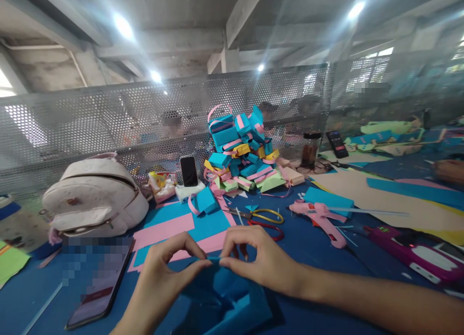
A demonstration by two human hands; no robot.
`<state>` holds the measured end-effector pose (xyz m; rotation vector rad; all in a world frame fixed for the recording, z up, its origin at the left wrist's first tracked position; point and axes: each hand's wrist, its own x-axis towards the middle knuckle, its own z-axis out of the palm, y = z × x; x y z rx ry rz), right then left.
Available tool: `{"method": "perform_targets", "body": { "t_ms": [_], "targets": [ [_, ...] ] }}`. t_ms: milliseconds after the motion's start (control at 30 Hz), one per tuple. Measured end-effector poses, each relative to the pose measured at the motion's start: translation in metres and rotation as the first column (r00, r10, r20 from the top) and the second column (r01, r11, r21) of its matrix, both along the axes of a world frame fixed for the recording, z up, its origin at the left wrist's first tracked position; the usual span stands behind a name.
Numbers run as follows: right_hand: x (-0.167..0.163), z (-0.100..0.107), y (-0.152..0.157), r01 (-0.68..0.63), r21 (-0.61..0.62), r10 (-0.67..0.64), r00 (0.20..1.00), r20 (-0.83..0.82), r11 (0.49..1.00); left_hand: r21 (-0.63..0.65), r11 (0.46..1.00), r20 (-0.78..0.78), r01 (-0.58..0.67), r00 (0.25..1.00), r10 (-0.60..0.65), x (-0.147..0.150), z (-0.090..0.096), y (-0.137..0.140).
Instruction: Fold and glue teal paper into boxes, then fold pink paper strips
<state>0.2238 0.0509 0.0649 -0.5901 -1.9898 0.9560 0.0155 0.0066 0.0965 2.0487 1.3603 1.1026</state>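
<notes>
left grip [167, 269] and right grip [264, 258], both pinching folded blue paper [250, 308], could crease its edge if they pull unevenly.

- Paper piece [250, 308], 6 o'clock: plain blue.
- Tabletop [297, 253]: darker blue.
- Paper pile [242, 150], centre: blue, pink, yellow, pale green.
- Scissors [250, 215], 5 o'clock: yellow, red, dull grey.
- Glue gun [319, 214], 4 o'clock: pink.
- Backpack [97, 195], 9 o'clock: off-white.
- Screen [197, 98], 9 to 3 o'clock: grey, dotted with holes.

A blue table [300, 244] bears scissors [251, 215], backpack [97, 195], glue gun [318, 214].
</notes>
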Motion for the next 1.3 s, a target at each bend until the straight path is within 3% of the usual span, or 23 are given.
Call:
{"method": "perform_targets", "body": {
  "t_ms": [333,467,633,733,800,900,967,1100,1300],
  "targets": [
    [-0.002,0.004,-0.006,-0.056,0.027,0.055,0.998,0.034,0.998,0.068,0.997,0.005,0.034,0.999,-0.035,0.006,-0.001,-0.006],
    [-0.002,0.007,-0.007,-0.049,0.047,0.049,0.999,-0.007,0.998,-0.032,0.998,-0.039,0.061,0.997,-0.062,0.007,0.0,-0.007],
    [-0.004,0.008,-0.002,-0.026,-0.072,0.025,1.0,-0.01,0.997,-0.112,0.993,-0.007,-0.041,0.999,0.04,0.007,0.001,-0.007],
    [-0.004,0.005,0.006,-0.011,-0.161,0.006,1.0,-0.03,0.987,-0.152,0.988,0.088,-0.03,0.995,0.044,0.004,-0.002,0.001],
    [-0.004,0.002,0.011,-0.027,-0.202,0.01,0.996,-0.084,0.979,-0.232,0.973,0.234,0.013,0.971,0.043,0.001,-0.006,0.009],
    [-0.004,-0.004,0.019,-0.056,-0.276,0.004,0.983,-0.184,0.96,-0.388,0.899,0.492,0.201,0.87,0.018,0.0,-0.015,0.019],
    [-0.004,-0.008,0.024,-0.04,-0.347,-0.041,0.974,-0.224,0.937,-0.418,0.871,0.57,0.258,0.821,0.031,0.001,-0.022,0.022],
    [-0.004,-0.017,0.029,0.023,-0.426,-0.125,0.969,-0.212,0.904,-0.446,0.879,0.485,0.166,0.871,0.082,0.004,-0.037,0.02],
    [-0.007,-0.026,0.027,0.001,-0.398,-0.066,0.987,-0.149,0.917,-0.444,0.893,0.411,0.075,0.903,0.129,0.012,-0.052,0.016]
  ]
}}
